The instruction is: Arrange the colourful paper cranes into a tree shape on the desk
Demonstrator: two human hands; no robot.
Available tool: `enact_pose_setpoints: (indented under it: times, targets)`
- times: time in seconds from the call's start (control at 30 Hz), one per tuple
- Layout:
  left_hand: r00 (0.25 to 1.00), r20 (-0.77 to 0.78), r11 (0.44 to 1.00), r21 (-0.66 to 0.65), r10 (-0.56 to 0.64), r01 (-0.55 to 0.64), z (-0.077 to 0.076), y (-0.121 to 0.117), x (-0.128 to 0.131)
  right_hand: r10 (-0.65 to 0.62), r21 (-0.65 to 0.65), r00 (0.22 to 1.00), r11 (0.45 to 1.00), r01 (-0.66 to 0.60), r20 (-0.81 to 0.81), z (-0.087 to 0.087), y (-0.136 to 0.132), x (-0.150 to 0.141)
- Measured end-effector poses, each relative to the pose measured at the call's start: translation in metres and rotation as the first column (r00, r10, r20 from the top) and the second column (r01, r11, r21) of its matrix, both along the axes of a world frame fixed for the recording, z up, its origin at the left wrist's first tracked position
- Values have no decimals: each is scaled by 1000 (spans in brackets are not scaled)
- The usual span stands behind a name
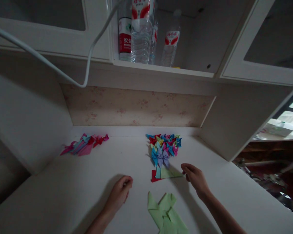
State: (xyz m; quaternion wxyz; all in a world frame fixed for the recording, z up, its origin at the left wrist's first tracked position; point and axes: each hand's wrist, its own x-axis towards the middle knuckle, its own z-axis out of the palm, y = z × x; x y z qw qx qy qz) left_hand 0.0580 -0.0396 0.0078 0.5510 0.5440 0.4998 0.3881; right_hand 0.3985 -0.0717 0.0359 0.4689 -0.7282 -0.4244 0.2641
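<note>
So, left hand point(119, 192) is loosely curled on the white tabletop point(127, 152); right hand point(195, 179) is narrow, fingertips together by the pale green paper's point(170, 173) tip (can't tell if they're touching). Big green folded paper point(166, 216) sits between the hands, nearer the wearer. Beyond the right hand, slightly left: colourful origami pile point(163, 146). Pinkish pile's point(85, 145) past the left hand, further left. Label fans: on the shelf point(197, 72) high beyond both hands, one bottle point(125, 40) reads 农夫 over "NONG…", another point(170, 45) looks like 娃哈哈 in red.
</note>
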Motion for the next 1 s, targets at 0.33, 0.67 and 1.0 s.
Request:
enact_pose_setpoints:
  times: [0.33,0.67,1.0]
  targets:
    - [997,74,1000,20,21,-22,11,-7,-8,-150,174,964,978,112,219,-14,-10,-45]
    - [997,63,999,-6,-39,40,10,0,-7,-223,91,971,972,215,85,-33,-9,-24]
    - [830,-558,932,286,-25,220,1,9,-10,-204,51,978,978,201,50,-31,-9,-22]
